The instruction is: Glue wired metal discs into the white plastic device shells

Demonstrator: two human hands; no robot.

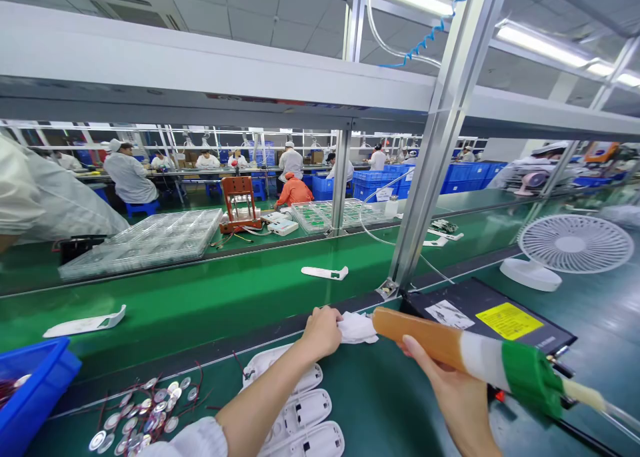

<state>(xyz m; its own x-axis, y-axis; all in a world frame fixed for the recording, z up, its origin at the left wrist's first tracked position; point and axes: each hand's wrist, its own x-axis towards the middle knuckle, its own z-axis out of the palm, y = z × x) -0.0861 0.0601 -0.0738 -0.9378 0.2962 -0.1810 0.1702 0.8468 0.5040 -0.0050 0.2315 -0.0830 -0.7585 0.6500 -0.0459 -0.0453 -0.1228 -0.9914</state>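
Observation:
My left hand [323, 331] is closed on a crumpled white tissue [358, 328] above the front bench. My right hand [457, 390] is wrapped around a glue syringe [440, 337] with a brown barrel, a white band and a green rear end. Its front end points left and meets the tissue in this view; I cannot make out the nozzle. Below my left forearm, several white plastic housings [305, 413] lie in a row, partly covered by the arm. To their left is a loose pile of round metal discs with thin dark red wires [145, 407].
A blue bin [35, 397] stands at the lower left. White strip-like parts [325, 272] lie on the green conveyor [200, 290]. A metal post [430, 150], a black box [480, 310] and a white fan [570, 243] are on the right. Co-workers [130, 173] sit beyond.

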